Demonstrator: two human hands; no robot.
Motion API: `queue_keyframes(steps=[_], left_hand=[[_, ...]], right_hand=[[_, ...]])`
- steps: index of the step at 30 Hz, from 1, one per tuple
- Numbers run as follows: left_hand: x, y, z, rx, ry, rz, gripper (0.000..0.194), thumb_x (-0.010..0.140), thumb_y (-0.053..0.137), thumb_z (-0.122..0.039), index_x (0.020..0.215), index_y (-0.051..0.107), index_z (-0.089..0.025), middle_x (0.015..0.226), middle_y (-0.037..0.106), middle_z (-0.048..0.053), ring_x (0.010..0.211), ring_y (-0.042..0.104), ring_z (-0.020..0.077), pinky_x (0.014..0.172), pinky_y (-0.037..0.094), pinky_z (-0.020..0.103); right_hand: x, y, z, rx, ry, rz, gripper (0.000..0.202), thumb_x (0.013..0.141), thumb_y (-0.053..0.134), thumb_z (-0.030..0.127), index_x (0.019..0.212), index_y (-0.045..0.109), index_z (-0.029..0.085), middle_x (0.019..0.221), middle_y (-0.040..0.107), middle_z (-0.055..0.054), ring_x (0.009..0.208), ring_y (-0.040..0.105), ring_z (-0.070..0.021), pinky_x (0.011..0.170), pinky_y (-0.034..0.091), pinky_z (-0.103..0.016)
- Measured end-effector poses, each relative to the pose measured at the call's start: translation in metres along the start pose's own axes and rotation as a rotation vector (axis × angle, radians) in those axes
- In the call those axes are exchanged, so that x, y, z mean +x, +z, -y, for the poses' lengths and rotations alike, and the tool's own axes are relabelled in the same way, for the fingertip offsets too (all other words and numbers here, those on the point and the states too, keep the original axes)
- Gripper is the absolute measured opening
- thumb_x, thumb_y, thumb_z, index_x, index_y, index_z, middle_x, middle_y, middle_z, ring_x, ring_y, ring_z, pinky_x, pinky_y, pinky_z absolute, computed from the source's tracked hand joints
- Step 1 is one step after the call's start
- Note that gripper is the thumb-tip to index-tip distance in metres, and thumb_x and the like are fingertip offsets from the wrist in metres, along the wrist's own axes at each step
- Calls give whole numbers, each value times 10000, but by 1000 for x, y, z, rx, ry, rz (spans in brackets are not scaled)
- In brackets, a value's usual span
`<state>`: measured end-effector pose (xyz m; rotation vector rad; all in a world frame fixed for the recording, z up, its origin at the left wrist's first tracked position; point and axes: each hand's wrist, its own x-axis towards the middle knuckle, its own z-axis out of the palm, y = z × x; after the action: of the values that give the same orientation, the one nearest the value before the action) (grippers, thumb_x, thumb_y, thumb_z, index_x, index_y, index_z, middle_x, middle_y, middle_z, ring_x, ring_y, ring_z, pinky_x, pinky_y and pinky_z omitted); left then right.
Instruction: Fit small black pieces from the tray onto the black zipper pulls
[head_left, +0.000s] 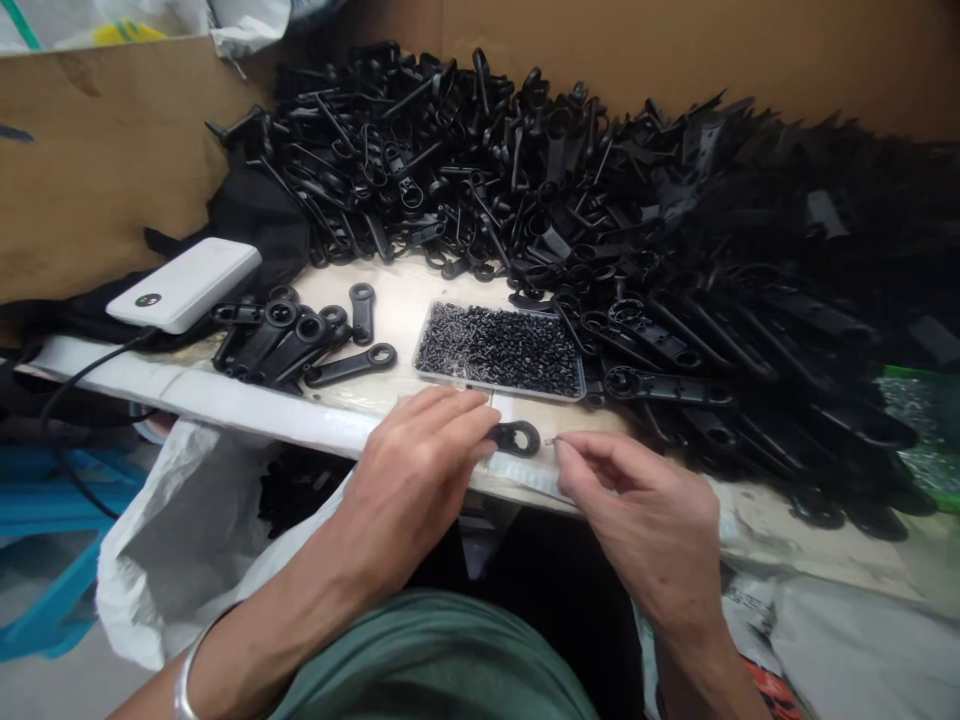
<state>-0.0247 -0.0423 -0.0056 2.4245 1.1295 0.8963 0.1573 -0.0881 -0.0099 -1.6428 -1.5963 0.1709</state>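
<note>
My left hand is closed over the handle end of a black plastic part, whose ring end sticks out to the right on the table edge. Just right of that ring, my right hand pinches a tiny metal piece between thumb and forefinger. Behind both hands lies a clear tray full of small black and silvery pieces. Several similar black ring-ended parts are grouped to the left, with one lying apart.
A large heap of black plastic parts covers the back and right. At left are a white power bank with a cable and a white sack below the edge. A green container stands far right.
</note>
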Motion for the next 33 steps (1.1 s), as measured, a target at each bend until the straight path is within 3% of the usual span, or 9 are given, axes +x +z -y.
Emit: queue_keyframes(steps=[3,6,13,33], left_hand=[[-1,4,6,150,32,128,164,895,548,-151,1022,647,-185,1074,701,73,1014,597,238,879,406,394],[0,8,7,127,-13,201,141,896,545,-143,978,649,-191,955,714,40,927,610,208,860,406,363],[-1,9,7,76,-22,177,117,881,563,-135,929,653,-193,948,706,43,910,602,204,876,412,350],[-7,14,14,-77,-45,124,136,905,517,-146,892,648,-182,953,690,51,904,597,186,839,461,316]], right_hand=[[1,0,-5,-26,-25,22,75,787,645,144,741,685,188,704,711,13,577,631,-109,585,519,-214],[2,0,-11,-66,-60,52,70,798,639,151,751,681,182,721,709,9,604,636,-108,601,512,-209],[7,0,-14,-115,-180,151,93,828,597,157,782,673,187,729,689,-5,611,625,-123,617,495,-239],[9,10,-2,-239,-276,289,177,867,528,161,737,649,168,673,635,-14,613,592,-126,629,429,-252]])
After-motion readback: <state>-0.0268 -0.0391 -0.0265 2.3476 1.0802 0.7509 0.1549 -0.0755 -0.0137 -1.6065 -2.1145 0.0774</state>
